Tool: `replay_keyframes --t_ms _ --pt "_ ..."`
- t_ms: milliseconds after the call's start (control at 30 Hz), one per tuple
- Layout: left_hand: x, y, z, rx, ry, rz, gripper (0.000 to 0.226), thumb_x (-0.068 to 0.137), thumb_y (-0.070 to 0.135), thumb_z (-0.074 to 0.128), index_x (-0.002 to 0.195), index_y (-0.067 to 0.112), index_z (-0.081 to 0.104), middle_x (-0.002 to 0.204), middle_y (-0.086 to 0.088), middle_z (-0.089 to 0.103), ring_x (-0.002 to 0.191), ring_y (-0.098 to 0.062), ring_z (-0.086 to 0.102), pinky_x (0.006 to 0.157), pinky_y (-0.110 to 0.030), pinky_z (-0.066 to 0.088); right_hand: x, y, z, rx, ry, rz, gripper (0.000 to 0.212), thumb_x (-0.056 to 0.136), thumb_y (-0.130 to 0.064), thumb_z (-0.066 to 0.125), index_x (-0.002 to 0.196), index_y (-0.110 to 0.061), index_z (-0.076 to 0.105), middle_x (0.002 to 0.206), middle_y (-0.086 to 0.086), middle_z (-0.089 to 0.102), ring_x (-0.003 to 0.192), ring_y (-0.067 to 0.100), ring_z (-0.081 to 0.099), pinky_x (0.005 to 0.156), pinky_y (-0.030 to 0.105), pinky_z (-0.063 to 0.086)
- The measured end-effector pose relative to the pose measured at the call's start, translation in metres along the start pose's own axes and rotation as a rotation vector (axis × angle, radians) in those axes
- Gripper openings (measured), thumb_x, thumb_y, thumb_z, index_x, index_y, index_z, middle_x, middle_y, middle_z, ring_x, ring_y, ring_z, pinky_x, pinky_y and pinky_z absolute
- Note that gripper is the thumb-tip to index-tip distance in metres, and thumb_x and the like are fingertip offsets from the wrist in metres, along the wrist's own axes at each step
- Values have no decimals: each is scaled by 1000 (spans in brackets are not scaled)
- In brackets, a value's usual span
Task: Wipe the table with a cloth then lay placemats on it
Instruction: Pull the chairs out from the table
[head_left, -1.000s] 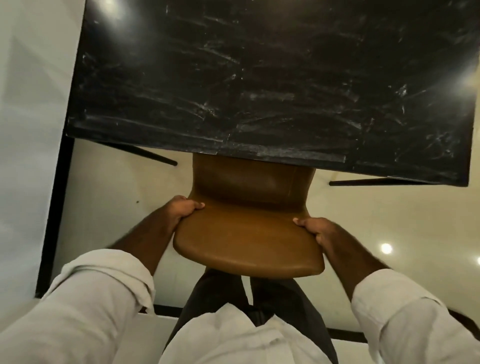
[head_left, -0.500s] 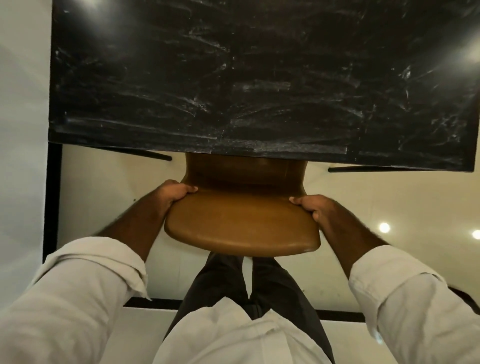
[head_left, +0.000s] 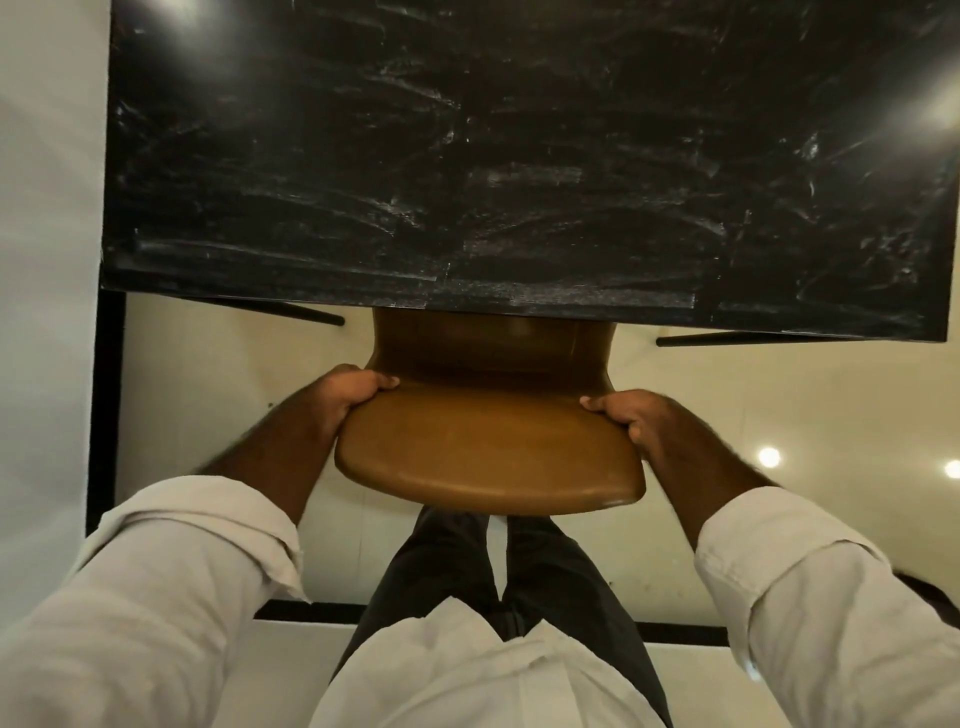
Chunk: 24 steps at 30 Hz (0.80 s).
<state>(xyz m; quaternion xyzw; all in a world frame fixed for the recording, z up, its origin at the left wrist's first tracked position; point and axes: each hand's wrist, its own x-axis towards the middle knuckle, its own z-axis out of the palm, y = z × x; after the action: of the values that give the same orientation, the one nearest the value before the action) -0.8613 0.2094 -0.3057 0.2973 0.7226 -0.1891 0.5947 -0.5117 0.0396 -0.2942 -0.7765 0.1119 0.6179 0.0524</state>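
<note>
The grip of the left hand and right hand clasps the brown chair at the black table.

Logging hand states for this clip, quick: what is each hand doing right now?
Left hand: grips the left edge of the brown chair back.
Right hand: grips its right edge.

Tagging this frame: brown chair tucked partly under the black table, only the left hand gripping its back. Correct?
No. Both hands grip the chair back: left hand on its left edge, right hand on its right, per the head view. The rest holds: it sits partly under the black table.
</note>
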Motion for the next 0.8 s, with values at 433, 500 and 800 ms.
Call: replay_keyframes --t_ms 433,500,800 --pt "3 -5 5 -32 -14 -16 54 97 35 85 138 9 64 123 -20 76 106 -41 77 103 -62 60 2 1 -6 25 -24 7 79 96 -38 86 160 -8 50 150 23 64 129 48 66 112 65 48" --pt "1 -5 4 -40 -14 -22 55 97 37 84 140 9 64 120 -19 77 105 -41 77 102 -62 60 1 0 -5 34 -38 13 77 95 -38 86 158 -10 52 147 23 66 123 47 68 109 66 50" --pt "-13 8 21 562 51 219 102 93 71 75 170 24 28 164 -19 50 141 -45 58 114 -60 52 -19 13 -1 -296 189 -361 71 106 -50 69 160 -12 43 155 20 58 135 43 63 108 55 54"
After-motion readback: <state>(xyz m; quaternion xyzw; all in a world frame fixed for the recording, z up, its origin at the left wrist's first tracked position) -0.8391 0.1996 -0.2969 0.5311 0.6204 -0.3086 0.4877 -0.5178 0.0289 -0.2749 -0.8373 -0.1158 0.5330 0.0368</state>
